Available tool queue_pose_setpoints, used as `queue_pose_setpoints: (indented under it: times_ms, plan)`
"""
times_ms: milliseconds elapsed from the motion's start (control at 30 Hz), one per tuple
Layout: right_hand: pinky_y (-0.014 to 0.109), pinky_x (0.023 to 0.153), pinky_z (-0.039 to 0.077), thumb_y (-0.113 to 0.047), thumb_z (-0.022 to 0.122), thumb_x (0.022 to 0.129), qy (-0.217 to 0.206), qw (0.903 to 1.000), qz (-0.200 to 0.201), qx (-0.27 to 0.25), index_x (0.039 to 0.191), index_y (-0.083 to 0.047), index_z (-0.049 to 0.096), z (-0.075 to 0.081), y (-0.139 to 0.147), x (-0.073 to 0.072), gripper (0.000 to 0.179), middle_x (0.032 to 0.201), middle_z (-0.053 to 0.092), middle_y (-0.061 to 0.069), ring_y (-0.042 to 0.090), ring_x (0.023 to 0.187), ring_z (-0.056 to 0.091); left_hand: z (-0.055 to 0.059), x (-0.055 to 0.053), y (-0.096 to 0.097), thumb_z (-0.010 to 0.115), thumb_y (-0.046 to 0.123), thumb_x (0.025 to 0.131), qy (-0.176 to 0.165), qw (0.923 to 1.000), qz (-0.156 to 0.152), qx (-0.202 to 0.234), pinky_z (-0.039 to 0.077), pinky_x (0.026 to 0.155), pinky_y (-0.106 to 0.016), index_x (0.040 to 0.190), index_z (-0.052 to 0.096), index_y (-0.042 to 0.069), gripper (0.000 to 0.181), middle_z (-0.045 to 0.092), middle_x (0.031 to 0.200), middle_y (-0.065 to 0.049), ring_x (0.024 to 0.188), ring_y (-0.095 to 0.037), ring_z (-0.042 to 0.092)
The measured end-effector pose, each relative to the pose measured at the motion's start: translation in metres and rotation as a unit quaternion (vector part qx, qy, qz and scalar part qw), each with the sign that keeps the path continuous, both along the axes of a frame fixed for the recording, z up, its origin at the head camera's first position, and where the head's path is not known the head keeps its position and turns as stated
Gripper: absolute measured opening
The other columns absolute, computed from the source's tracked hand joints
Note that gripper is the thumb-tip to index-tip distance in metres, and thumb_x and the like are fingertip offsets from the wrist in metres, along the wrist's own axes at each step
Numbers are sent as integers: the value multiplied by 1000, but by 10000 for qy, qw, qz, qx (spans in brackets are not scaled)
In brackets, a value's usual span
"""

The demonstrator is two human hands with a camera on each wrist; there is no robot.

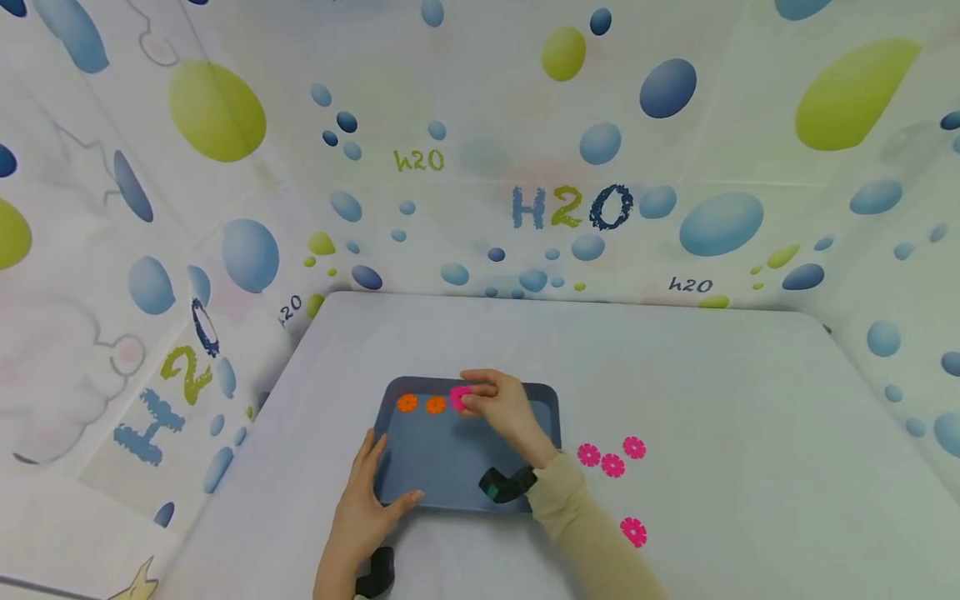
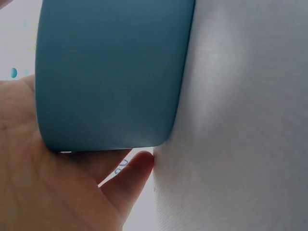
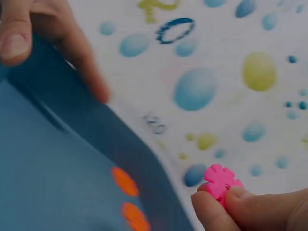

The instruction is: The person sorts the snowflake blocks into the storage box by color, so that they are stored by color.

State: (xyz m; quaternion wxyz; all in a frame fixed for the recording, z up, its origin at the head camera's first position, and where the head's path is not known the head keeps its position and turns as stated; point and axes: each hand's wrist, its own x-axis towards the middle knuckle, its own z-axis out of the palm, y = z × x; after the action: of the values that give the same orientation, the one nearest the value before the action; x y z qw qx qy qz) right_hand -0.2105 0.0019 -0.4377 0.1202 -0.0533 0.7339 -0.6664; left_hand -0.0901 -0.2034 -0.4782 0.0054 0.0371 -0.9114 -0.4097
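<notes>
My right hand (image 1: 504, 410) pinches a pink flower-shaped piece (image 3: 219, 182) between thumb and fingers, above the far part of a blue-grey tray (image 1: 442, 467). Two orange flower-shaped pieces (image 1: 407, 403) lie in a row inside the tray along its far side, left of the pink one. At the tray's near left corner, my left hand (image 1: 365, 500) rests with its fingers along the outer left wall and its thumb by the front rim. In the left wrist view, the tray's outer wall hides part of that hand.
Several more pink flower-shaped pieces (image 1: 612, 465) lie on the white tabletop (image 1: 750, 417), right of the tray. One pink piece (image 1: 633, 532) is apart from them, nearer the front. A patterned cloth (image 1: 480, 167) with blue and green drops stands behind the table.
</notes>
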Motion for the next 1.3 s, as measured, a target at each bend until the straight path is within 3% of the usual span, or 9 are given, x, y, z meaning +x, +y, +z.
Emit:
queue_pose_setpoints:
  times_ms: [100,233,467,833,1000,1133,1300]
  plan:
    - [39,77,60,3,66,88,-377,9989,133,-241,121,3,64,-12,-31,-1,33,102,71,23,29,82,74,0,-1,0,78,39,80,116,9999,-23,2,33,106,-67,152,27,2,96,11,162,-21,145,-48,20]
    - [31,64,60,1,68,87,-382,9989,225,162,111,4,66,-26,-61,2,24,85,74,17,25,70,74,0,-2,0,79,39,79,205,9998,-37,3,34,105,-66,151,28,2,96,13,162,-20,144,-48,21]
    - [28,54,58,2,66,88,-388,9979,192,483,97,2,60,-35,-80,-1,10,74,72,17,20,60,71,2,-4,0,79,38,80,244,9997,-85,46,35,105,-65,152,27,3,95,13,162,-20,145,-47,21]
    - [29,55,59,-12,68,91,-698,9930,810,500,95,1,61,-36,-83,-4,15,75,71,13,16,57,70,0,-1,-1,78,38,80,269,9996,-43,113,34,104,-67,152,27,3,95,13,162,-20,144,-47,23]
    - [32,60,60,-16,64,94,-779,9910,1008,410,105,3,59,-35,-77,-2,23,82,71,16,26,66,72,-3,2,0,79,38,80,159,9998,2,93,35,103,-68,152,27,4,95,13,162,-19,143,-48,23]
    - [34,67,60,-18,62,95,-533,9906,1188,413,113,2,58,-26,-64,-2,27,93,72,17,29,80,73,-6,0,0,79,37,79,134,9999,5,57,33,104,-69,152,26,4,96,12,162,-19,144,-48,22]
    - [38,83,58,-26,59,98,49,9898,1354,451,124,-1,56,-3,-34,1,37,108,72,18,33,97,70,-6,-2,-1,79,37,79,59,10000,40,49,30,106,-69,153,25,5,97,10,163,-17,145,-48,19]
